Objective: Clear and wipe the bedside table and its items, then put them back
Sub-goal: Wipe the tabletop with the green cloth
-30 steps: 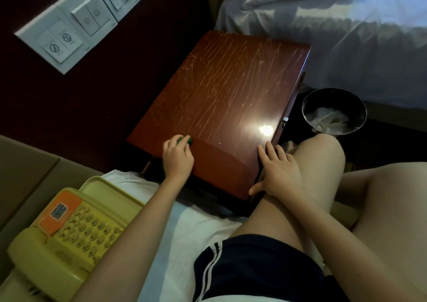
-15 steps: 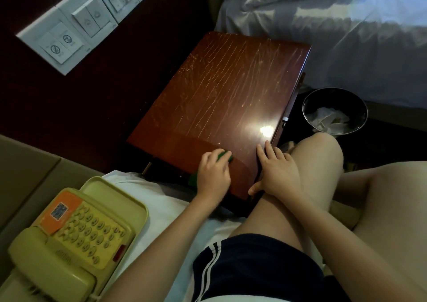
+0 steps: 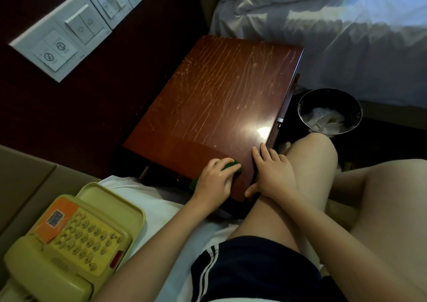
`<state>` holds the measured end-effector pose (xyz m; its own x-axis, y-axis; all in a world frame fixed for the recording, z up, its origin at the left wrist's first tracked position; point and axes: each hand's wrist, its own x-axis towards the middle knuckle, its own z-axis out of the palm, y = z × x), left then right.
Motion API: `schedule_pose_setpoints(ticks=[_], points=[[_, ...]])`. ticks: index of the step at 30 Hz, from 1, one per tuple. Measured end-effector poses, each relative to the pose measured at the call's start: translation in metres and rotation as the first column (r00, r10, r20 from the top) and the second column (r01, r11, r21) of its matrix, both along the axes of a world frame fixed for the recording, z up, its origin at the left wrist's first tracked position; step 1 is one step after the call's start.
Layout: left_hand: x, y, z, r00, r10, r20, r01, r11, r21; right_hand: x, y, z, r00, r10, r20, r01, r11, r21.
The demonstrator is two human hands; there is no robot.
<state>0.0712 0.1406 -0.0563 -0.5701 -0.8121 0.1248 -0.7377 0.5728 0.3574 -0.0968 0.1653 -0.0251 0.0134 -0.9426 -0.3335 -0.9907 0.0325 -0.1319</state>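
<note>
Head view, looking down: a bed with a rumpled white duvet (image 3: 346, 36) fills the upper right. Just beside it stands the glossy reddish-brown wooden bedside table (image 3: 219, 98). Its rectangular top has its long axis running away from the person and leaning slightly right, and pale streaks follow that line. A pale yellow push-button telephone (image 3: 69, 244) lies lower left on white cloth, well apart from the table. It carries an orange sticker with a QR code, and no words on it can be read. On the dark wall a white plastic switch panel (image 3: 69, 31) shows small round icons, its lettering too small to tell. A round metal waste bin (image 3: 329, 111) with crumpled white paper sits on the floor between table and bed.

The right hand (image 3: 272, 172) lies flat on the table's near right corner, fingers straight and together, thumb splayed over the edge. The left hand (image 3: 215, 181), palm down just beside it, curls its fingers over a small green cloth (image 3: 233, 166) and presses it on the table's near edge.
</note>
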Motion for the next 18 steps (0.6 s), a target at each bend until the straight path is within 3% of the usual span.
schedule_pose_setpoints(ticks=[6, 11, 18], points=[[0.025, -0.029, -0.002, 0.973, 0.228, -0.027, -0.227, 0.974, 0.018, -0.001, 0.0, 0.0, 1.0, 0.005, 0.011, -0.005, 1.0, 0.006], [0.046, -0.064, 0.001, 0.811, 0.583, -0.044, -0.579, 0.811, 0.081, -0.001, 0.0, 0.001, 1.0, 0.01, 0.019, -0.011, 1.0, 0.016], [0.028, -0.055, 0.002, 0.771, 0.636, -0.04, -0.631, 0.77, 0.092, -0.001, -0.001, 0.003, 1.0, 0.022, 0.014, -0.022, 0.999, 0.026]])
